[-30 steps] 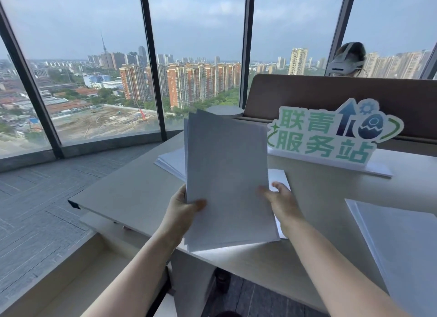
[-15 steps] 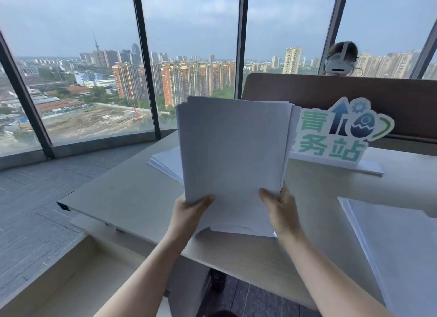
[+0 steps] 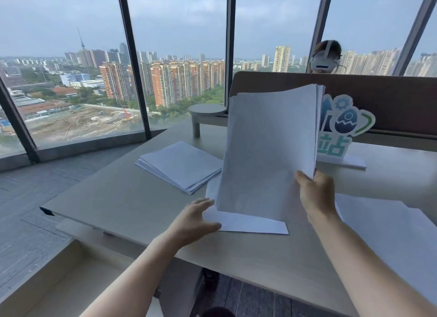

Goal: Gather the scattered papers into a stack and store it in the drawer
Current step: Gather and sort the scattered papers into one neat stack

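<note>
My right hand (image 3: 315,193) pinches the upright paper stack (image 3: 269,151) at its three o'clock edge, while my left hand (image 3: 194,219), fingers spread, touches the flat sheet (image 3: 250,224) beneath.

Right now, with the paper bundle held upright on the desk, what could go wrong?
1. Only the right hand grips the upright bundle, at one edge; its top sheets are already uneven, so some may slide out.
2. The left hand is on the flat sheet beneath the bundle; pulling it could tip the bundle.
3. Two more piles, left and right, could be forgotten.
</note>
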A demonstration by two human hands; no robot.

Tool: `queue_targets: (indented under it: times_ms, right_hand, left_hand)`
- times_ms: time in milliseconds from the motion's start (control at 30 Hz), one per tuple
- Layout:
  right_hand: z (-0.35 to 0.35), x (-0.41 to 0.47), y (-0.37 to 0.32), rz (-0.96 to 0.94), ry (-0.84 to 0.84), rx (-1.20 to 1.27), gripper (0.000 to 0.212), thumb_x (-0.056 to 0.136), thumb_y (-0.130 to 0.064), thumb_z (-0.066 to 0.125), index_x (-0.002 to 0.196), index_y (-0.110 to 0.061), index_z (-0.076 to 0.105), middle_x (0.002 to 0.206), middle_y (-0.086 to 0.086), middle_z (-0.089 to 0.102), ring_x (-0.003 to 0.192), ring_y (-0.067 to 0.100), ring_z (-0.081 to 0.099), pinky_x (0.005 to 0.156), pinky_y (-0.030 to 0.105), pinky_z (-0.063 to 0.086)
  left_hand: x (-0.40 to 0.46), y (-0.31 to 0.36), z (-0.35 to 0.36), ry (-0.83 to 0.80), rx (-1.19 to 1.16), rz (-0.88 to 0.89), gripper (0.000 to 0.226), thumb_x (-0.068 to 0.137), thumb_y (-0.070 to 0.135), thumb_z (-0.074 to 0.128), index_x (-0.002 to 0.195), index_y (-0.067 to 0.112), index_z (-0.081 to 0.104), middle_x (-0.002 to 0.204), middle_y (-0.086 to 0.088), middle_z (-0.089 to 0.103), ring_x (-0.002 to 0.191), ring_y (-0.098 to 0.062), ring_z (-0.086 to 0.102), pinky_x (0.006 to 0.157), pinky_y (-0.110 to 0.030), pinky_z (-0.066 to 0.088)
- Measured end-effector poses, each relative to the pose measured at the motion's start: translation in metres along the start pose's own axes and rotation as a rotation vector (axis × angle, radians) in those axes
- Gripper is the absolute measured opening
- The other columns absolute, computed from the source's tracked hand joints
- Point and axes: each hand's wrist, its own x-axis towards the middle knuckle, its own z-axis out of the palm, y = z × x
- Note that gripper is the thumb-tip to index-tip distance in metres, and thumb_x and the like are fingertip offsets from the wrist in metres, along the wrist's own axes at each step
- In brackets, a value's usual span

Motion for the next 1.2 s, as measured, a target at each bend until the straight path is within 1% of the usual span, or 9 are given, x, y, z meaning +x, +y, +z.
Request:
queue_targets:
  times_ms: [100,267,367,633,767,833,967,1067,1200]
  right_hand:
    - [-0.017,0.004,0.003,0.045,0.031,-0.014,0.025,0.087,-0.011,0.058,0.086,0.013,0.058,0.071,0.006,0.047,0.066,0.018,0.039,0.061,0.032,0.033]
    - [-0.035,0.006,0.010,0.079,0.050,-0.012,0.024,0.086,-0.010,0.058,0.091,0.013,0.059,0.075,0.005,0.050,0.068,0.016,0.041,0.063,0.030,0.033]
    - [-0.040,0.005,0.014,0.091,0.057,-0.007,0.022,0.087,-0.011,0.059,0.094,0.010,0.063,0.077,0.005,0.054,0.070,0.015,0.045,0.063,0.030,0.035]
    - [-0.049,0.003,0.020,0.125,0.041,-0.017,0.023,0.086,-0.012,0.059,0.096,0.008,0.063,0.077,0.005,0.054,0.070,0.016,0.045,0.063,0.030,0.035]
    - [-0.056,0.001,0.020,0.144,0.031,0.001,0.025,0.086,-0.012,0.059,0.098,0.010,0.062,0.074,0.018,0.052,0.071,0.017,0.045,0.065,0.030,0.035]
    - [-0.062,0.000,0.019,0.153,0.040,0.001,0.022,0.087,-0.012,0.059,0.096,0.007,0.064,0.076,0.010,0.054,0.072,0.017,0.046,0.064,0.030,0.035]
    - [-0.079,0.001,0.015,0.163,0.062,0.018,0.011,0.088,-0.010,0.060,0.092,-0.011,0.070,0.085,0.003,0.064,0.075,0.019,0.052,0.061,0.028,0.039]
    - [-0.091,0.002,0.012,0.170,0.064,0.019,0.012,0.088,-0.007,0.059,0.091,-0.013,0.069,0.086,0.004,0.063,0.075,0.018,0.052,0.061,0.028,0.039]
    - [-0.098,0.001,0.013,0.205,0.076,0.005,0.013,0.085,-0.005,0.059,0.087,-0.014,0.069,0.085,0.004,0.064,0.076,0.019,0.054,0.065,0.029,0.040]
  left_hand:
    - [0.010,0.007,0.008,-0.112,0.294,0.057,0.081,0.074,0.049,0.071,0.145,0.024,0.040,0.155,0.005,0.031,0.147,-0.016,0.017,0.118,-0.033,0.020]
    - [0.029,0.026,0.008,-0.209,0.508,0.136,0.066,0.074,0.056,0.067,0.129,0.021,0.052,0.121,0.002,0.057,0.116,-0.021,0.051,0.085,-0.031,0.041]
    - [0.036,0.037,0.006,-0.244,0.616,0.157,0.060,0.075,0.055,0.065,0.126,0.027,0.053,0.115,0.004,0.060,0.108,-0.021,0.056,0.085,-0.034,0.047]
    - [0.042,0.047,0.009,-0.186,0.822,0.284,0.040,0.078,0.034,0.059,0.117,0.025,0.053,0.102,-0.007,0.067,0.093,-0.029,0.062,0.072,-0.034,0.050]
    - [0.043,0.042,0.018,-0.039,0.868,0.313,0.034,0.086,0.024,0.050,0.120,0.024,0.050,0.103,-0.009,0.066,0.093,-0.034,0.062,0.065,-0.034,0.040]
    - [0.043,0.036,0.024,0.085,0.830,0.300,0.028,0.089,0.024,0.049,0.117,0.027,0.053,0.099,-0.008,0.069,0.089,-0.035,0.064,0.063,-0.033,0.040]
    - [0.043,0.033,0.023,0.280,0.537,0.136,0.008,0.088,0.016,0.048,0.084,0.016,0.055,0.079,-0.014,0.066,0.075,-0.039,0.061,0.059,-0.034,0.041]
    - [0.046,0.042,0.012,0.393,0.255,0.029,0.025,0.091,0.011,0.041,0.066,0.013,0.041,0.062,-0.011,0.051,0.066,-0.036,0.049,0.055,-0.035,0.032]
    - [0.052,0.066,-0.004,0.511,0.065,0.028,0.025,0.094,0.013,0.038,0.076,0.003,0.051,0.065,-0.016,0.055,0.068,-0.038,0.053,0.057,-0.037,0.037]
